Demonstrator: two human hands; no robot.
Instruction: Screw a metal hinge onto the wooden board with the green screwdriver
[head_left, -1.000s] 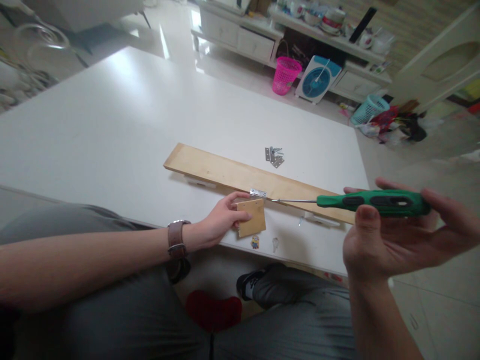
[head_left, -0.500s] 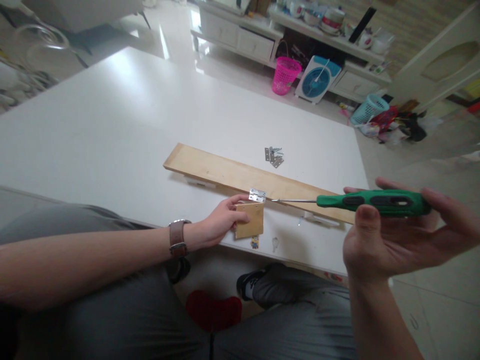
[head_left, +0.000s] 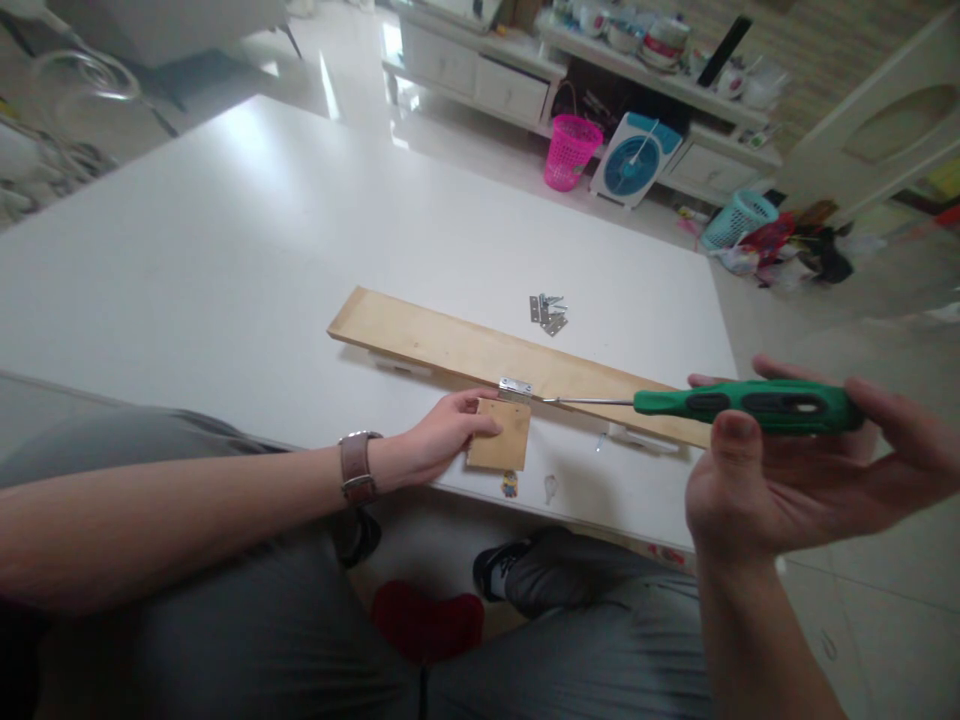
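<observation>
My left hand (head_left: 448, 437) pinches a small square wooden block (head_left: 501, 440) between thumb and fingers, close to the table's front edge. Two small holes show along the block's upper edge. Just above it, a metal hinge (head_left: 515, 389) sits at the near edge of a long wooden board (head_left: 442, 340). My right hand (head_left: 795, 490) holds a green-handled screwdriver (head_left: 739, 404), its handle between thumb and fingers, with some fingers stretched out. The screwdriver's shaft points left, and a screw appears to be at its tip, right of the hinge.
On the white table (head_left: 225, 250), a pile of hinges and screws (head_left: 549, 314) lies beyond the board. White supports (head_left: 645, 440) are under the board. A minion sticker (head_left: 510, 485) and a small clear item (head_left: 550, 488) lie near the front edge. A pink basket (head_left: 571, 150) and fan (head_left: 634, 160) stand behind.
My left hand has tilted the wooden block, and its lower edge has shifted slightly left and up. The hinge's lower leaf now shows less. My right hand and the screwdriver have hardly moved.
</observation>
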